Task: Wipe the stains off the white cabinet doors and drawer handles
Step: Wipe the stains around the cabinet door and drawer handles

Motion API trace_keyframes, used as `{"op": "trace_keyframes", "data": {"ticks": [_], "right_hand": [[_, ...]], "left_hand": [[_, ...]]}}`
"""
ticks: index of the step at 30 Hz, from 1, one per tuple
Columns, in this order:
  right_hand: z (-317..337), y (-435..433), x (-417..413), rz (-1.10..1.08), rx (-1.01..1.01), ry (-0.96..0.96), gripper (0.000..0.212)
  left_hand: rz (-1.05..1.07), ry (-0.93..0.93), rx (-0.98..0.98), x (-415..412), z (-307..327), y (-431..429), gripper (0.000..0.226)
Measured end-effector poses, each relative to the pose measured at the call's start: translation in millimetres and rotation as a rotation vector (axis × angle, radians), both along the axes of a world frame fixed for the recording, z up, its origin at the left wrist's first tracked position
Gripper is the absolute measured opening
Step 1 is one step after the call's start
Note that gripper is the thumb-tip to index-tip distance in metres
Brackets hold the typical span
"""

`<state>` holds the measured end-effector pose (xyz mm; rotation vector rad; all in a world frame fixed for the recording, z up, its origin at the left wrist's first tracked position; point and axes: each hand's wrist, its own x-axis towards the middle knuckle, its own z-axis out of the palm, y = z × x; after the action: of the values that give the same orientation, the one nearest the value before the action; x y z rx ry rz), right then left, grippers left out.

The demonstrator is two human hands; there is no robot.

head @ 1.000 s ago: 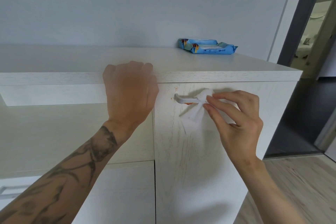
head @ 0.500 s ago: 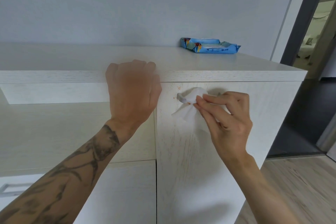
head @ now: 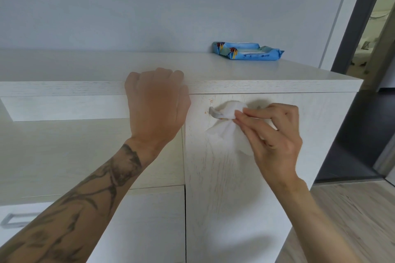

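A white cabinet door (head: 230,188) fills the lower middle, with a silver handle (head: 214,113) near its top edge. Small orange-brown stains (head: 210,99) sit just above the handle's left end. My right hand (head: 275,134) pinches a white wet wipe (head: 229,132) wrapped around the handle's middle, hiding the handle's right part. My left hand (head: 157,104) rests with curled fingers on the front edge of the cabinet top (head: 85,66), left of the door.
A blue pack of wet wipes (head: 248,51) lies at the back right of the cabinet top. A drawer handle (head: 15,220) shows at lower left. The cabinet's right end borders an open doorway (head: 367,70) and wood floor (head: 352,220).
My right hand slid the wipe left along the handle, then back a little to the right, leaving the handle's left end bare. My left hand stayed put on the top edge.
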<state>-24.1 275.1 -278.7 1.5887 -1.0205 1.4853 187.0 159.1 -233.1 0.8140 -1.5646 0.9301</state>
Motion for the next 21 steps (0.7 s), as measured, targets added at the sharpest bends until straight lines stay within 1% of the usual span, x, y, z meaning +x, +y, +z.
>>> {"op": "trace_keyframes", "data": {"ticks": [3,6,8,12,13,17,21], "right_hand": [[-2.9,2.6,3.5,-0.016,-0.005,-0.08,0.012],[0.7,-2.6,17.0,0.027,0.019,-0.028,0.011],[2.6,1.4,12.1,0.042,0.048,-0.008,0.01],[4.8,20.5,5.0,0.035,0.057,-0.176,0.006],[6.4,20.6,7.8,0.047,0.065,-0.184,0.006],[2.9,6.0,21.3,0.062,0.127,-0.08,0.017],[-6.1,1.2,16.4,0.0,0.067,-0.009,0.017]], "left_hand": [[0.004,0.001,0.0,-0.1,0.2,-0.6,0.034],[0.008,0.001,0.002,-0.3,-0.1,-0.4,0.033],[0.007,0.0,0.002,-0.4,-0.1,-0.1,0.033],[0.011,0.002,-0.005,-1.0,-0.1,0.1,0.033],[0.014,0.002,-0.004,-1.1,-0.3,-0.2,0.033],[0.013,0.002,0.0,-0.2,-0.3,-0.9,0.036],[0.018,-0.003,-0.011,-0.2,-0.6,-0.8,0.037]]}}
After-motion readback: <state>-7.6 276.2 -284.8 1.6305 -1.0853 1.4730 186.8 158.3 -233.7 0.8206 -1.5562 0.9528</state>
